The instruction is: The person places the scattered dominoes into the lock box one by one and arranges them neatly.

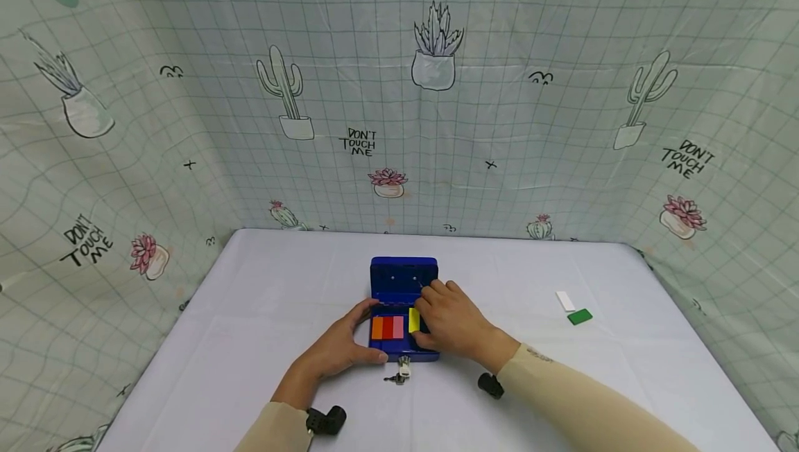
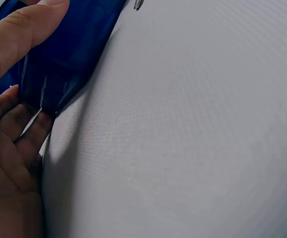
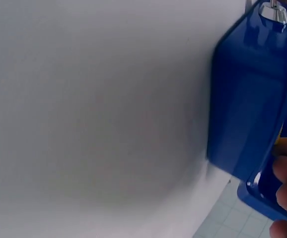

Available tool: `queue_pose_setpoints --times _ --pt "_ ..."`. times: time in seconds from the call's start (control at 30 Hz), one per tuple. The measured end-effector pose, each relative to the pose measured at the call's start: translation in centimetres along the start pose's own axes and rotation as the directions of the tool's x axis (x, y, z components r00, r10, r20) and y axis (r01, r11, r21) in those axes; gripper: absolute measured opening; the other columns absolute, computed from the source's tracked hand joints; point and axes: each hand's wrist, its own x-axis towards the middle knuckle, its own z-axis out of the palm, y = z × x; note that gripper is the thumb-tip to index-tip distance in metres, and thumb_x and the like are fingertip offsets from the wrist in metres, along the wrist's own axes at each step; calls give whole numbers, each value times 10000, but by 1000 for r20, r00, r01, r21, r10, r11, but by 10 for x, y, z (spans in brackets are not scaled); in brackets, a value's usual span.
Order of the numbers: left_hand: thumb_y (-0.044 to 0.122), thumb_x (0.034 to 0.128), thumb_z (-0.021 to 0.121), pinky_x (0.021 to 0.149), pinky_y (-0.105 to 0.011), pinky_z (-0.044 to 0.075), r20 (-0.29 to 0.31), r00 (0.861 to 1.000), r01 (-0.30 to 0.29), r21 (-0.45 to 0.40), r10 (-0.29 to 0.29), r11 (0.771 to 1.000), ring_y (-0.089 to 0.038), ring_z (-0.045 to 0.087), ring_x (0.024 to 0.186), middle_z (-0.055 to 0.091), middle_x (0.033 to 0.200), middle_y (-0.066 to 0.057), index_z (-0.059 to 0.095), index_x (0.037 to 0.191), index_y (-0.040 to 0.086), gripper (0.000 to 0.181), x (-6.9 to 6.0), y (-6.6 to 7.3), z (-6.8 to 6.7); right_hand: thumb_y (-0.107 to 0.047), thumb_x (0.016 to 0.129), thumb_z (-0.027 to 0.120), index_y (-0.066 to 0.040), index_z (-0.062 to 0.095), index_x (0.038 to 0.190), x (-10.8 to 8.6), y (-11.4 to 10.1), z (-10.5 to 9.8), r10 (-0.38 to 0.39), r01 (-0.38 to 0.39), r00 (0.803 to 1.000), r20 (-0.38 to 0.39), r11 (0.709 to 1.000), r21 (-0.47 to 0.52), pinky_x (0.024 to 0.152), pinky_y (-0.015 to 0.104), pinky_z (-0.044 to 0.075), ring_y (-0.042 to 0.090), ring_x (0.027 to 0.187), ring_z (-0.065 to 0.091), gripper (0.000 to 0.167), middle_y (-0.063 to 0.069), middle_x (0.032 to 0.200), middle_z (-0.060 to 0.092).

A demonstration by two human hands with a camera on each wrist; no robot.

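A blue cash box (image 1: 387, 292) stands on the table with its lid raised. Orange (image 1: 377, 328), red (image 1: 388, 328) and pink (image 1: 398, 327) tiles lie side by side in its left part. My left hand (image 1: 337, 348) holds the box's left side, thumb at the front corner and fingers along the side; the left wrist view shows them against the blue wall (image 2: 79, 44). Over the box's right part, my right hand (image 1: 456, 320) pinches a yellow tile (image 1: 414, 320), partly covered by the fingers. Keys (image 1: 397, 378) hang at the front lock (image 1: 404, 363).
A white tile (image 1: 565, 301) and a green tile (image 1: 580, 317) lie on the white tablecloth (image 1: 512, 272) to the right. Black wrist cameras (image 1: 335, 420) sit close to the table. A patterned curtain (image 1: 349, 188) rises behind the table.
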Motion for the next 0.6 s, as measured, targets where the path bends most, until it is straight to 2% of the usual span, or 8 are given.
queue_pose_setpoints --times 0.17,0.33,0.6 --pt "363 764 958 1237 -724 227 2 1000 -1 7 1 1000 -415 332 1566 425 1671 -120 378 1631 252 1049 1 -1 0 -585 918 738 -124 739 1021 6 -5 4 -14 15 999 45 1000 -15 720 308 363 201 880 483 473 4 912 631" --pt "371 767 956 1237 -723 228 7 1000 -3 7 3 1000 -415 325 1570 414 1679 -118 370 1635 253 1054 1 -1 0 -593 914 750 -123 760 1077 10 -8 5 -3 3 994 107 1000 0 735 307 388 202 914 497 497 9 948 655" --pt "367 762 959 1234 -732 220 14 1000 -9 -6 10 1000 -424 318 1571 411 1679 -125 378 1631 246 1052 2 -2 -1 -600 911 755 -130 774 1104 12 -9 6 1 0 990 138 1000 -8 764 308 439 208 939 521 509 23 991 695"
